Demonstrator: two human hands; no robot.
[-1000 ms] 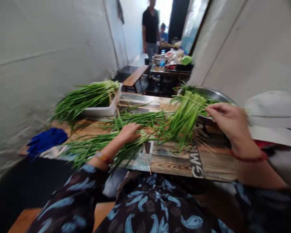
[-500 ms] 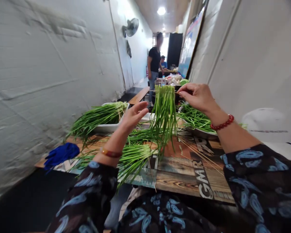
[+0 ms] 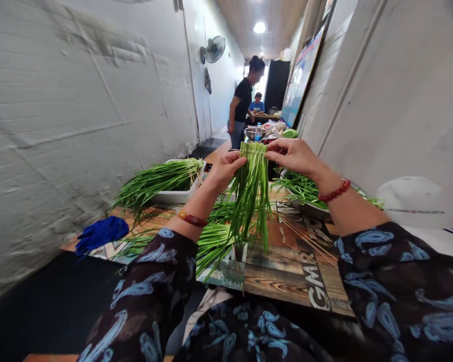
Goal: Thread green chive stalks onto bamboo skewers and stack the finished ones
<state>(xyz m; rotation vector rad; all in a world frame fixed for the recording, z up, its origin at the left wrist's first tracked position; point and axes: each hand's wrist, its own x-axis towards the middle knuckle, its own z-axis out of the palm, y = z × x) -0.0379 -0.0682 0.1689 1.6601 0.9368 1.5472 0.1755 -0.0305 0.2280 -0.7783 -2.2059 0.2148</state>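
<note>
A bunch of green chives (image 3: 251, 193) hangs above the table, threaded near its pale ends on a thin skewer. My left hand (image 3: 226, 168) pinches the left side of the bunch at its top. On the other side, my right hand (image 3: 292, 158) is closed on the skewer's right end, fingertips against the stalks. More loose chives (image 3: 215, 241) lie on the table under my left forearm. At the left, a white tray (image 3: 169, 197) holds a pile of chives with skewers in them. Behind my right wrist, a metal bowl (image 3: 311, 211) holds further chives.
Blue gloves (image 3: 103, 234) lie at the left end of the patterned table (image 3: 279, 276). Bare skewers (image 3: 305, 234) are at its right. A white cap (image 3: 415, 201) sits far right. Beyond the table stand a person in black (image 3: 241, 105) and a seated person in blue (image 3: 256, 104).
My left hand has moved right and up and now grips the bunch. My right hand has come against the stalks. The standing person has bent forward.
</note>
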